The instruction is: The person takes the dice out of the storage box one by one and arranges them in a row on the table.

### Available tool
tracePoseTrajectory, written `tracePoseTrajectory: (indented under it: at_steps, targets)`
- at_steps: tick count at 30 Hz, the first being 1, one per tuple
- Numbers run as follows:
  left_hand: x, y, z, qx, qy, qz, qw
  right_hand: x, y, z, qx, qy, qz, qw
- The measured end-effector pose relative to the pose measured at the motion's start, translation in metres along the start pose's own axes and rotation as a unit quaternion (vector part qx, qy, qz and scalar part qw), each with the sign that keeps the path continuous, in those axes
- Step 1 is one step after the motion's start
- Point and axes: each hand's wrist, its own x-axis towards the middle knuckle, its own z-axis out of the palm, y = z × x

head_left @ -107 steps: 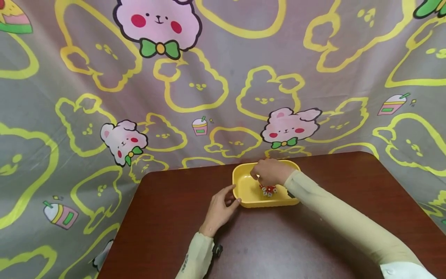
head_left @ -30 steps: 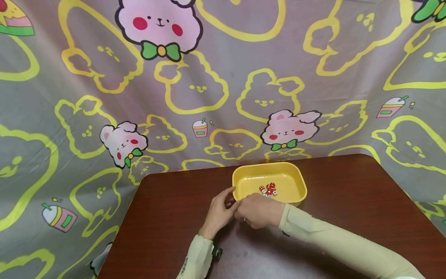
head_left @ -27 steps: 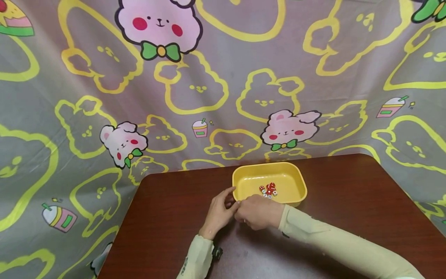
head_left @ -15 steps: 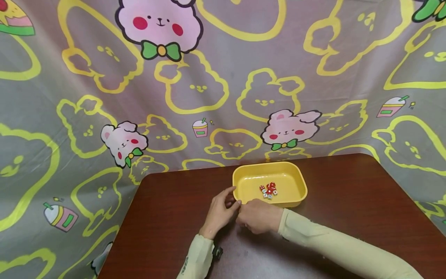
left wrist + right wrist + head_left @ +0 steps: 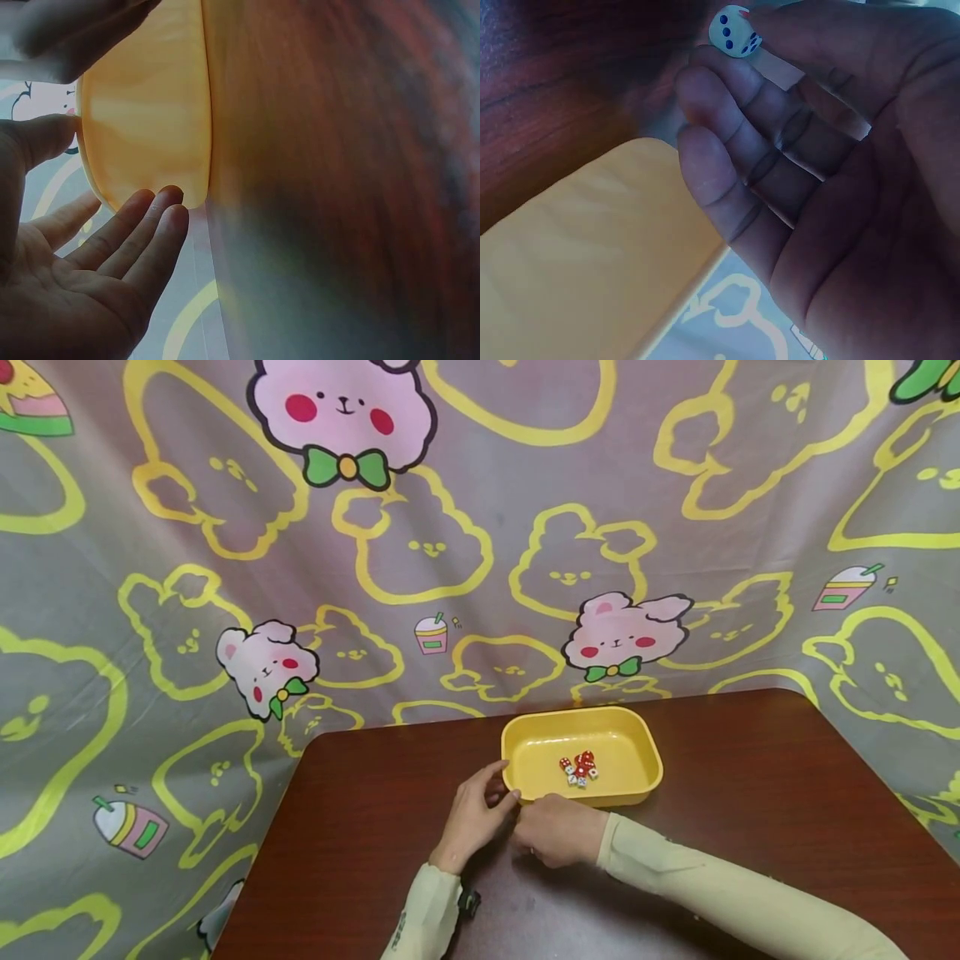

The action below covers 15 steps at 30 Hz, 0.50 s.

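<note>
A yellow rectangular box (image 5: 641, 789) stands near the table's back edge. Several red and white dice (image 5: 580, 768) lie grouped inside it. My left hand (image 5: 471, 817) is at the box's near left corner, fingers spread and fairly straight. In the left wrist view its fingertips (image 5: 169, 196) touch the end wall, and the thumb reaches the rim. My right hand (image 5: 558, 829) is just in front of the box, close to the left thumb. Between thumb and forefinger it pinches a white die (image 5: 735, 31) with blue pips, plain in the right wrist view but hidden in the head view.
The dark reddish-brown table (image 5: 360, 827) spreads out around the box. Behind it hangs a grey curtain (image 5: 480, 527) with yellow outlines and pink cartoon animals. A small black device (image 5: 468, 903) sits at the left wrist.
From over the inside of the box, my right hand has come to its near front left side. During the last second it has shifted slightly nearer me. My left hand has stayed put.
</note>
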Motion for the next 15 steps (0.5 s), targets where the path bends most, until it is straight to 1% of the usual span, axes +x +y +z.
tracePoseTrajectory:
  at_steps: [8,15]
  targets:
    - [0.0003,-0.001,0.0006,0.001,0.001,0.002,1.0,0.0016,-0.0006,0.0077,0.001,0.001,-0.009,1.0]
    - [0.0008,-0.0018,0.0014,-0.006,-0.002,0.001,1.0,0.0018,-0.0015,0.0104,0.005,-0.008,-0.002,1.0]
